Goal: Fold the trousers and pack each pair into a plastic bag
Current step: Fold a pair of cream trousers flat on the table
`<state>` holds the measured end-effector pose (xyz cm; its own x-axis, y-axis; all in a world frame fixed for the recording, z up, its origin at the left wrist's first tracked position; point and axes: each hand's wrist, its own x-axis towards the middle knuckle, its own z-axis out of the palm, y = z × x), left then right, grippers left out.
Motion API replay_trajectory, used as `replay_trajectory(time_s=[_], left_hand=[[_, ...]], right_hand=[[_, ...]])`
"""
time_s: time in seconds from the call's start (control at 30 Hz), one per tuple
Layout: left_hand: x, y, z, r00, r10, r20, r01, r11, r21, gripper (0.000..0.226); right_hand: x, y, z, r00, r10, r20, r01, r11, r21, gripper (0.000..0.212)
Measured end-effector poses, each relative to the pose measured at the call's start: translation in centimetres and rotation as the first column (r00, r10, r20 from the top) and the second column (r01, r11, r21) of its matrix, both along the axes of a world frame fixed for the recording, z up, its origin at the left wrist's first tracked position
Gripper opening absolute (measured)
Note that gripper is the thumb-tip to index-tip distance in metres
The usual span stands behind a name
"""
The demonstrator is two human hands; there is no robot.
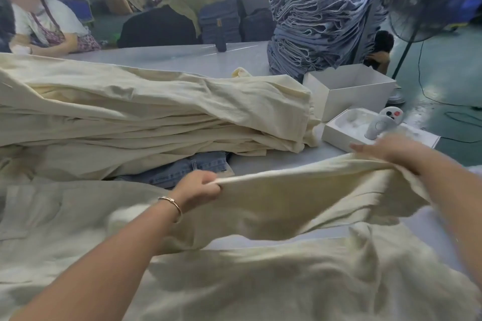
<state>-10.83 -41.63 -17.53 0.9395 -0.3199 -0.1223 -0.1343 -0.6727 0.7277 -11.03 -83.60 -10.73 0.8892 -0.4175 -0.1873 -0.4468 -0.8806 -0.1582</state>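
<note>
**Cream trousers stretched between two hands**

Cream trousers (pixel 300 198) fill the lower half of the frame, spread over the white table (pixel 182 57). Left hand (pixel 198 187), a bracelet (pixel 170 206) at its wrist, grips the raised edge at centre with curled fingers. Right hand (pixel 388 148), blurred at right, holds the same edge, fingers bent over the cloth. Behind, at left, a stack of cream trousers (pixel 143 117) lies on blue jeans (pixel 187 167). White boxes (pixel 349 88) stand at right, folded denim (pixel 320 23) piled beyond. A seated person (pixel 44 21) is at upper left.
</note>
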Motion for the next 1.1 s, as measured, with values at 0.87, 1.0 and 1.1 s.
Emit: replay_trajectory(time_s=[0.87,1.0,1.1], left_hand=[[-4.6,-5.3,-8.9,0.884,-0.374,0.281,0.152,0.798,0.583,0.012],[-5.7,-5.3,-8.7,0.815,-0.473,0.336,0.223,0.79,0.571,0.027],[-6.1,-5.2,-8.7,0.784,-0.445,0.432,0.178,0.829,0.53,0.025]], right_hand=[[0.4,0.0,-13.5,0.996,0.043,-0.073,-0.045,0.999,-0.03,0.037],[3.8,0.6,-12.9,0.945,0.144,0.294,-0.258,0.882,0.395,0.074],[5.0,1.1,-12.1,0.875,-0.149,0.461,-0.202,0.752,0.628,0.078]])
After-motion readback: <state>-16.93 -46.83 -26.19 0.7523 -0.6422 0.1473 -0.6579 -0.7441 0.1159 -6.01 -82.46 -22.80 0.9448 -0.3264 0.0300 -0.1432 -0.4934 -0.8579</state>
